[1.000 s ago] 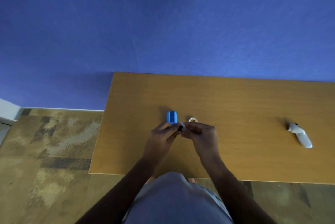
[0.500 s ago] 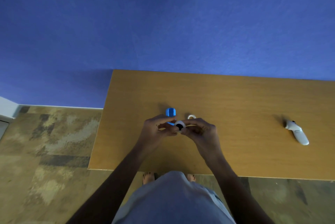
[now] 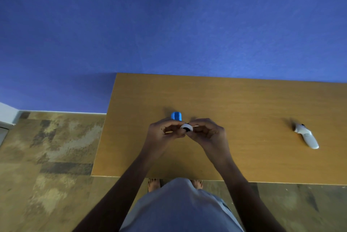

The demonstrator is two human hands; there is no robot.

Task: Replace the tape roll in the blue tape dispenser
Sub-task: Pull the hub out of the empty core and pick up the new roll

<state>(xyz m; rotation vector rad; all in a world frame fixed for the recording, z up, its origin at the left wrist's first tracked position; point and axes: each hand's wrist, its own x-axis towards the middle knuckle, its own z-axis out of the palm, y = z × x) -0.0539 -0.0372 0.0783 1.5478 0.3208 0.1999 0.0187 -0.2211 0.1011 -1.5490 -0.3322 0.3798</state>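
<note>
Centre of frame: my left hand [image 3: 163,134] & right hand [image 3: 208,134] pinch a small white tape roll [image 3: 186,128] btwn fingertips, above the wooden table [image 3: 244,109]. Blue tape dispenser [image 3: 176,115] sits just behind my hands. White controller [image 3: 306,135] lies far right.

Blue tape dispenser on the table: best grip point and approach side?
Pinch the blue tape dispenser across its two flat side faces, coming from above. It stands narrow and upright on the wooden table, just beyond the left hand, and its near end is hidden behind the fingers, so the top is the free side.
</note>
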